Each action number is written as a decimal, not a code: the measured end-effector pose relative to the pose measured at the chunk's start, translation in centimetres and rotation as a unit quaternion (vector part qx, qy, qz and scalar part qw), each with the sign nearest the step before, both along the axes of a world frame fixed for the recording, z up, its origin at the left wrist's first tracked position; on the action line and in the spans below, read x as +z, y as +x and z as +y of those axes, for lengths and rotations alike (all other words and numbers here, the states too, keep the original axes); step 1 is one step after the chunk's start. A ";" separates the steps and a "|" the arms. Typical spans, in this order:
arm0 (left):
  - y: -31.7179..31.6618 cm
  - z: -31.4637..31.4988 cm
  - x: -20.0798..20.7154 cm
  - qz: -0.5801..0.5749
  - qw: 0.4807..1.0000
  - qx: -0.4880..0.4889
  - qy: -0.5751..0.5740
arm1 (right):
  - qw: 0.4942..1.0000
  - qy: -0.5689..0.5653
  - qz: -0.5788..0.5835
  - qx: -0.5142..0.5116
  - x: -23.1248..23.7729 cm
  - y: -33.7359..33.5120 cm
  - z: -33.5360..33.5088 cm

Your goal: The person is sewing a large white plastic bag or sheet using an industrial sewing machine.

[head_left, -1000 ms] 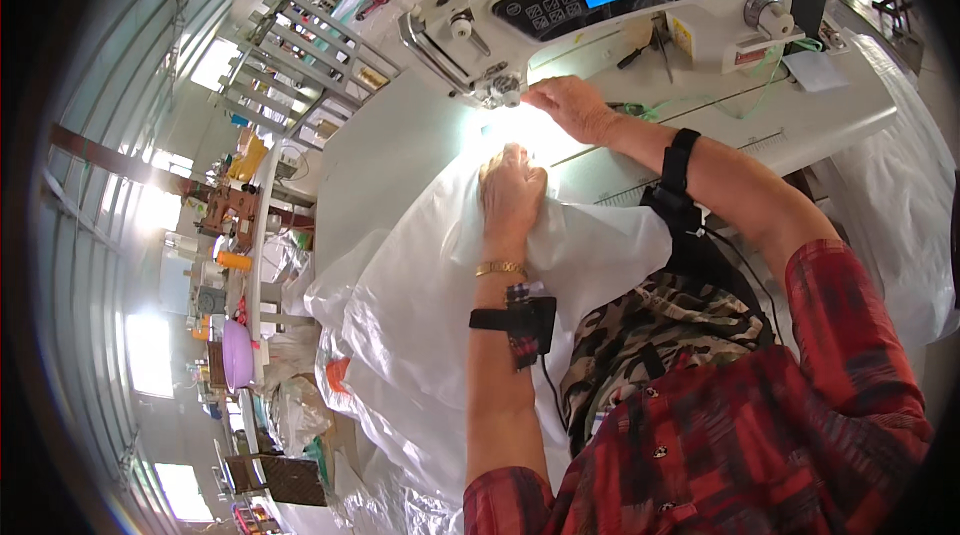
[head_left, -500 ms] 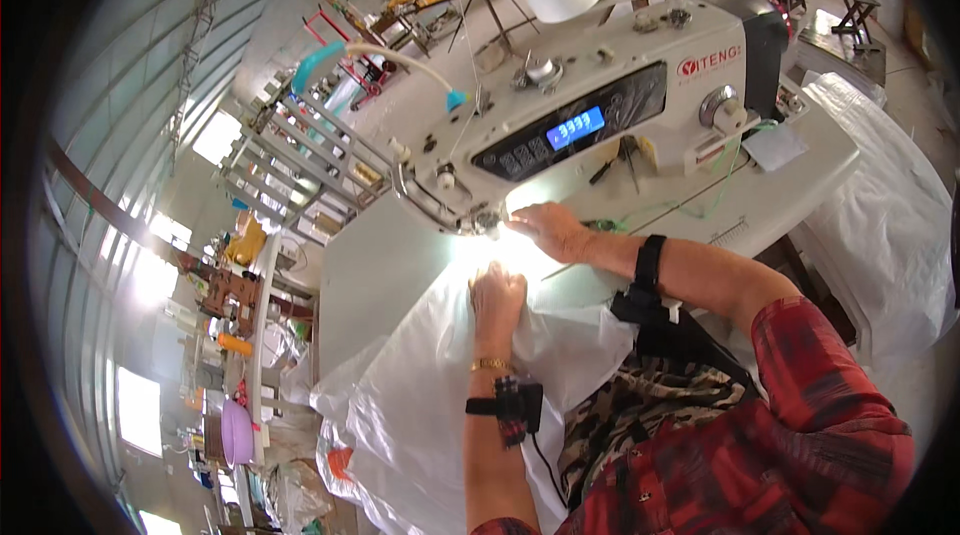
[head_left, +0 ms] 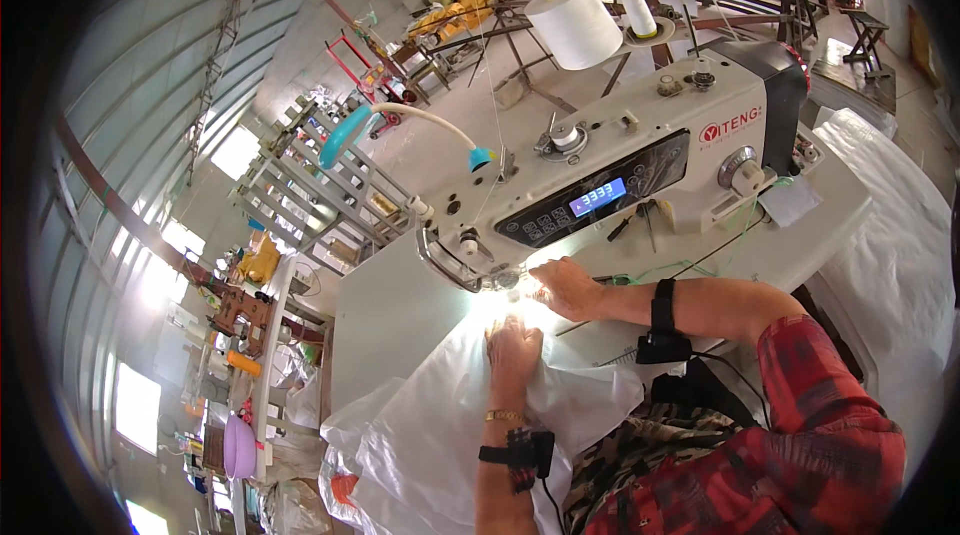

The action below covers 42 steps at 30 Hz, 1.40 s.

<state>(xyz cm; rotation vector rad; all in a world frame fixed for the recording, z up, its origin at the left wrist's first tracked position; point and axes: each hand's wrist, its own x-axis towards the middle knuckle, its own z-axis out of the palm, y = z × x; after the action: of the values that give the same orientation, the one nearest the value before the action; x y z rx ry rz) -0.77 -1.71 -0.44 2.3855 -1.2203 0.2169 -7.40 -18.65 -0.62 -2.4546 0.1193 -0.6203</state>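
Observation:
A white sewing machine (head_left: 610, 170) stands on a pale table, its lamp glaring at the needle end. Thin, glossy white sheeting (head_left: 440, 415) runs from there over the front edge toward my lap. Just in front of the needle, my left hand (head_left: 514, 347) is closed on the sheeting, knuckles up. My right hand (head_left: 567, 289) sits beside the needle area on its right, fingers bent and drawn together. Glare swallows its fingertips, so what they grip cannot be made out.
A large white thread cone (head_left: 574, 25) and a slimmer spool (head_left: 633, 3) stand behind the machine. A turquoise lamp (head_left: 347, 138) arches over its left end. More white sheeting (head_left: 880, 225) hangs at the table's right. A small screwdriver (head_left: 620, 228) lies below the display panel.
The view has shifted, so machine and hands appear lower and slightly to the right. Both hands keep about the same places by the needle.

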 end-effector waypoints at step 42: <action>-0.9 -0.2 0.9 0.050 0.998 0.009 -0.021 | 0.987 -0.124 0.039 0.094 0.6 -1.4 -0.3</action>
<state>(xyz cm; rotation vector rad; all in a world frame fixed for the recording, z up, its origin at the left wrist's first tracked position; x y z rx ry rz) -1.63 -1.93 0.46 2.3420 -1.1386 0.1254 -8.77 -18.93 0.00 -2.6891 -0.1683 -0.4806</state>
